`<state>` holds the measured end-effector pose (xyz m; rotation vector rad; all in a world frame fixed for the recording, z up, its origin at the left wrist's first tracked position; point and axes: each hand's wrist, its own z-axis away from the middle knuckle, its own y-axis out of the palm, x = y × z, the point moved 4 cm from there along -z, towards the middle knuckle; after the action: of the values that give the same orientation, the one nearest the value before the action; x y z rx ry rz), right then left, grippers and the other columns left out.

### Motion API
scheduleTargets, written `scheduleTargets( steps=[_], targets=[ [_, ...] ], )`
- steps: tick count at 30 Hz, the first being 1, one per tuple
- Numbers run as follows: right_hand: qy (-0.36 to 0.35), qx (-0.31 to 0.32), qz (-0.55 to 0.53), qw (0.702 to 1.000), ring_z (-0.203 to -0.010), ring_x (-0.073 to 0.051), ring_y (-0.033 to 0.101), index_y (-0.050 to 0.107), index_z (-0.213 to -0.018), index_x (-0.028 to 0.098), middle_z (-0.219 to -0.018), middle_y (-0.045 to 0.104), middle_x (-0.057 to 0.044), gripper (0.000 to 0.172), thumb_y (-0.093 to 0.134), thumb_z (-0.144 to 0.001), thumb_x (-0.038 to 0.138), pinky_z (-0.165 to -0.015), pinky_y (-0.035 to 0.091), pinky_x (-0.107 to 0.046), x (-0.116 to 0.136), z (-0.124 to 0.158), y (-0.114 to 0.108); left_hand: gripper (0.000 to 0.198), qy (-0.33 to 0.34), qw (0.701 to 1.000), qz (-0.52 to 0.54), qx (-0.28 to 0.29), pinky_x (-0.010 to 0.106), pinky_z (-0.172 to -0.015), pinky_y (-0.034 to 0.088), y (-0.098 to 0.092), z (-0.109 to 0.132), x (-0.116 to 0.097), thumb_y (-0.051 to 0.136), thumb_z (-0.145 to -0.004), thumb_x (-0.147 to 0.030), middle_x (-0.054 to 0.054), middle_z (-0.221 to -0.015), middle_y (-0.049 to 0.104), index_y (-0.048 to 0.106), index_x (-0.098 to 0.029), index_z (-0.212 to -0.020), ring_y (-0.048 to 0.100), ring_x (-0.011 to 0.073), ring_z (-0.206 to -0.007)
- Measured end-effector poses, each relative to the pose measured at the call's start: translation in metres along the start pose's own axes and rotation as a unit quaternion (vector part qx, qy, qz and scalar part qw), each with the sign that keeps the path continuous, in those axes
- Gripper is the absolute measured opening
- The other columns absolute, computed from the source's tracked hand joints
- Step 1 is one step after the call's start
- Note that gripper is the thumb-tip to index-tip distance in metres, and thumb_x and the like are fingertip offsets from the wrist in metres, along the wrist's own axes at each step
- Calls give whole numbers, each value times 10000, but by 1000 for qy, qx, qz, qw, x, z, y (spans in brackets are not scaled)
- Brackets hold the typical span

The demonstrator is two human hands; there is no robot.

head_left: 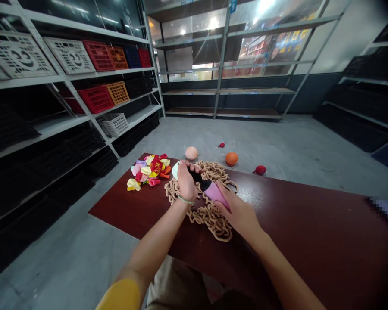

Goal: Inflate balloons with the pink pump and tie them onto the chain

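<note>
My right hand (241, 211) is wrapped round the pink handle of a hand balloon pump (216, 193). The pump's black part points up and left to my left hand (186, 185). That hand is closed at the pump's far end, with a pale mint balloon (175, 170) showing past its fingers. How the balloon sits on the nozzle is hidden by the hand. Under both hands lies a heap of tan chain-like links (210, 215) on the dark red table (271, 206). A pile of loose, flat, many-coloured balloons (151, 170) lies left of my left hand.
Beyond the table's far edge, a peach balloon (191, 153), an orange balloon (232, 159) and two small red balloons (259, 170) rest on the grey floor. Shelves with coloured crates (98, 56) stand at the left. A metal rack (218, 92) is at the back.
</note>
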<state>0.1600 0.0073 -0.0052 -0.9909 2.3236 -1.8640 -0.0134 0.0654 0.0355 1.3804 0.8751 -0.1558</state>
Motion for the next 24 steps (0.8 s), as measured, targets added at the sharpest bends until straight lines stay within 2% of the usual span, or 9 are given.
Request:
scheduleTargets(
  steps=[2, 5, 9, 11, 14, 19, 21, 24],
  targets=[
    [-6, -3, -34, 999, -1189, -274, 601, 262, -1524, 275, -1365, 575, -104, 661, 514, -922, 379, -911, 524, -416, 1, 0, 4, 314, 20, 999, -26, -22, 211, -489, 413, 5, -14, -8, 503, -950, -443, -62, -580, 373, 435, -207, -754, 412, 76, -450],
    [-9, 0, -72, 997, -1181, -271, 604, 344, -1467, 231, -1336, 588, -112, 640, 561, -872, 321, -952, 504, -416, 1, 0, 8, 319, 35, 997, -62, -35, 193, -436, 357, 13, -43, -31, 485, -958, -456, -70, -564, 346, 428, -211, -762, 378, 67, -418],
    [10, 9, -69, 998, -1096, -280, 650, 351, -1466, 279, -1311, 617, -85, 618, 545, -885, 359, -858, 535, -408, 4, 1, 1, 311, 53, 995, -68, -54, 195, -404, 321, 21, -76, -65, 452, -976, -439, -76, -556, 321, 419, -213, -765, 347, 65, -396],
    [32, 12, -48, 998, -1019, -283, 682, 336, -1480, 313, -1300, 635, -68, 630, 540, -889, 381, -799, 543, -401, 6, 2, -3, 304, 63, 995, -63, -49, 192, -403, 319, 24, -80, -70, 462, -974, -434, -77, -560, 321, 420, -212, -771, 348, 63, -401],
    [59, 11, -30, 998, -923, -285, 710, 359, -1475, 312, -1270, 660, -66, 613, 531, -895, 411, -743, 542, -397, 9, 3, -5, 308, 58, 996, -58, -28, 179, -418, 331, 26, -66, -52, 499, -957, -443, -79, -569, 324, 420, -208, -773, 357, 54, -416],
    [103, 7, -73, 992, -937, -300, 712, 412, -1446, 275, -1174, 707, -77, 588, 528, -897, 452, -746, 531, -393, 6, 4, 1, 319, -32, 995, -84, 47, 182, -456, 382, 29, -23, 2, 541, -930, -455, -56, -586, 416, 434, -199, -773, 438, 65, -464],
    [112, 8, -97, 989, -967, -310, 705, 407, -1452, 264, -1190, 701, -86, 600, 524, -897, 460, -763, 527, -400, 5, 4, 3, 325, -48, 993, -95, 58, 192, -475, 411, 30, -13, 10, 559, -914, -482, -33, -624, 489, 447, -200, -796, 495, 81, -500],
    [114, 10, -126, 985, -969, -316, 704, 414, -1449, 256, -1184, 702, -93, 597, 522, -897, 457, -764, 523, -401, 4, 4, 3, 347, -70, 991, -95, 61, 210, -494, 444, 31, -7, 10, 599, -879, -516, -19, -662, 537, 461, -204, -819, 525, 94, -518]
  ],
)
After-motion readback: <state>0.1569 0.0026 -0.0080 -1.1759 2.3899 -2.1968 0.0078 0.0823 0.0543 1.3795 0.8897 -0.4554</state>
